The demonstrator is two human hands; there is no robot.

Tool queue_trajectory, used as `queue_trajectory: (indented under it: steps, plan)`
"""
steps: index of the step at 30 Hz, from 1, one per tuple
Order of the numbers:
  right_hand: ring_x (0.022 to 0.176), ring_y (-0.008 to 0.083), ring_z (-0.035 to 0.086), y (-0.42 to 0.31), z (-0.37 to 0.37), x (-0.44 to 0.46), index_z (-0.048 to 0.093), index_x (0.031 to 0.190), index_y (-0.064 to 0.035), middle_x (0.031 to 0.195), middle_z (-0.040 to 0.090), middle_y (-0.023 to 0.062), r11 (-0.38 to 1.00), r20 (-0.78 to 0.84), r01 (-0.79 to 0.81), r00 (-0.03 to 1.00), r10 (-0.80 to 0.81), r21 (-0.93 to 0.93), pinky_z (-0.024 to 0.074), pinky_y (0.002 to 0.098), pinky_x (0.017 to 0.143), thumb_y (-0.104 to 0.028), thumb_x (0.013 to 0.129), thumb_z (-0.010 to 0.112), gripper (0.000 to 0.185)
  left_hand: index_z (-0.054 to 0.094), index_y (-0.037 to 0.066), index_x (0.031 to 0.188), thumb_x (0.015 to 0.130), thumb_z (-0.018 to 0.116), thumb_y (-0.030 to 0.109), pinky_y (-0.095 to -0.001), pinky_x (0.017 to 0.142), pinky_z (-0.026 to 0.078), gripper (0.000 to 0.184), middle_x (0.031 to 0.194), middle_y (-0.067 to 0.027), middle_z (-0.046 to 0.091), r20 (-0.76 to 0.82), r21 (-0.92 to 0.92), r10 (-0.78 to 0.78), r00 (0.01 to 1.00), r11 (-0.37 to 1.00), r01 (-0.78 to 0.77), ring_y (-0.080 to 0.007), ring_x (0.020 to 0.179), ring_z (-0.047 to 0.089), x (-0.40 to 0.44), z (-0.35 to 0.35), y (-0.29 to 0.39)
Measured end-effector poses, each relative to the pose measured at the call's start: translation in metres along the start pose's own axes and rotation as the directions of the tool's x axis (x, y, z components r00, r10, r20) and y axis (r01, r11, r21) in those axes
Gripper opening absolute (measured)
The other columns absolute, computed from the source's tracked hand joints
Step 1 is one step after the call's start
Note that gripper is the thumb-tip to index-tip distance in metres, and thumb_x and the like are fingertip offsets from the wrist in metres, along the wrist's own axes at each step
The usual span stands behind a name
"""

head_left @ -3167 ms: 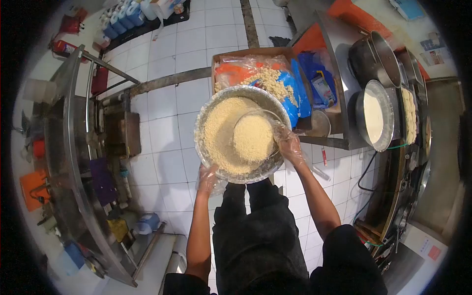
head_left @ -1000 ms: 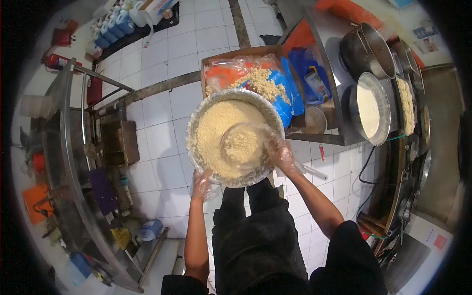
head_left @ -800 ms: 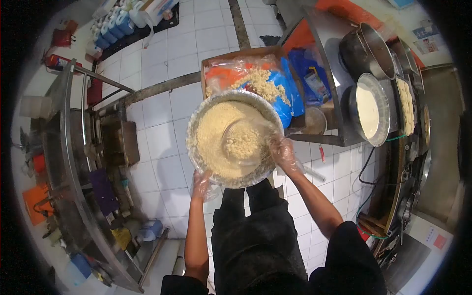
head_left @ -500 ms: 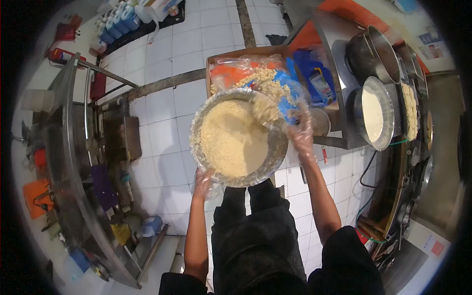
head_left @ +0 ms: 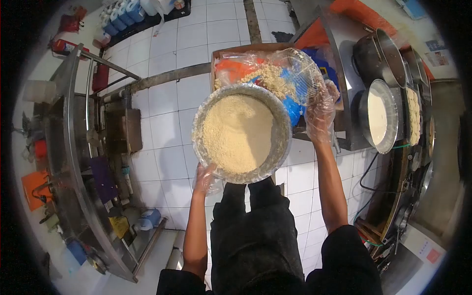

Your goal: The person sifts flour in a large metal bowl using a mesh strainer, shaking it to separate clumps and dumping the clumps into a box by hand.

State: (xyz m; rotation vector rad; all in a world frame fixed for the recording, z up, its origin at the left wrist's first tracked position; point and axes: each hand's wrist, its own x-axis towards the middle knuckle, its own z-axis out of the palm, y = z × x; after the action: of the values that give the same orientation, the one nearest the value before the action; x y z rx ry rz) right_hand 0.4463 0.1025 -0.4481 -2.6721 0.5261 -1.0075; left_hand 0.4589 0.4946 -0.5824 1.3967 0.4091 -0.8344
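A large metal bowl [head_left: 197,142] of pale, powdery crumbs [head_left: 236,132] sits in front of my legs, its rim coated with dried flour. My left hand [head_left: 204,179], in a clear plastic glove, grips the bowl's near-left rim. To the right of the bowl, my gloved right hand [head_left: 322,110] is closed on a see-through wire strainer [head_left: 306,73], tilted over a cardboard box [head_left: 214,66]. Pale lumpy pieces [head_left: 275,81] lie in the box on orange and blue plastic bags [head_left: 293,110]. The strainer's handle is hidden by my fingers.
On the right-hand counter stand a dark pot [head_left: 366,56], a metal bowl of white batter [head_left: 377,115] and a tray of pale dough [head_left: 413,115]. A metal rack [head_left: 78,162] runs along the left. Several blue jugs [head_left: 118,22] stand at the far left.
My right hand has swung the strainer up and right, from over the bowl to above the box. The pale clump it carried no longer shows in it. My left hand still holds the rim.
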Motion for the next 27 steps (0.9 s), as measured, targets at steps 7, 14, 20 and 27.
queue_trajectory:
  steps: [7,14,20,27]
  plan:
    - [0.114,0.0263,0.050,-0.045,0.041,-0.041,0.025,0.140,-0.0121,0.142,0.030,0.0166,0.875,0.660,0.483,0.659,-0.361,-0.003,0.0494,0.0312,0.084,-0.005,0.081,0.044,0.062,0.041,0.002,0.126,0.081,0.059,0.015,-0.0326,0.082,0.044,0.051,0.108,-0.0089,0.055,-0.050,-0.029,-0.119,0.992,0.993,0.118,-0.0193,0.097,0.053,-0.028,0.004,0.027]
    - [0.096,0.0298,0.058,-0.048,0.062,-0.050,0.021,0.141,-0.0094,0.134,0.037,0.0227,0.774,0.809,0.633,0.460,-0.367,-0.009,0.0492,0.0390,0.076,-0.011,0.082,0.043,0.063,0.042,0.000,0.125,0.079,0.056,0.009,-0.0321,0.083,0.044,0.049,0.110,-0.0108,0.054,-0.029,0.157,0.170,0.985,0.974,-0.164,-0.0195,0.098,0.053,-0.005,0.000,-0.023]
    - [0.080,0.0340,0.060,-0.001,0.065,-0.103,0.043,0.127,-0.0071,0.098,0.057,0.0237,0.988,0.944,0.137,0.310,-0.112,0.072,0.0497,0.0389,0.066,-0.012,0.080,0.050,0.048,0.039,0.002,0.125,0.078,0.055,0.011,-0.0329,0.083,0.044,0.051,0.110,-0.0110,0.051,-0.089,-0.144,-0.015,0.996,0.990,0.002,-0.0222,0.097,0.052,-0.024,0.034,0.012]
    - [0.081,0.0290,0.059,0.028,0.079,-0.147,0.059,0.084,-0.0028,0.090,0.060,0.0163,0.633,0.808,0.560,-0.119,-0.577,0.535,0.0472,0.0376,0.060,-0.017,0.078,0.053,0.017,0.043,0.001,0.122,0.079,0.055,0.016,-0.0352,0.084,0.043,0.047,0.113,-0.0130,0.051,-0.083,-0.137,0.031,0.996,0.990,-0.042,-0.0235,0.099,0.052,-0.021,0.037,0.003]
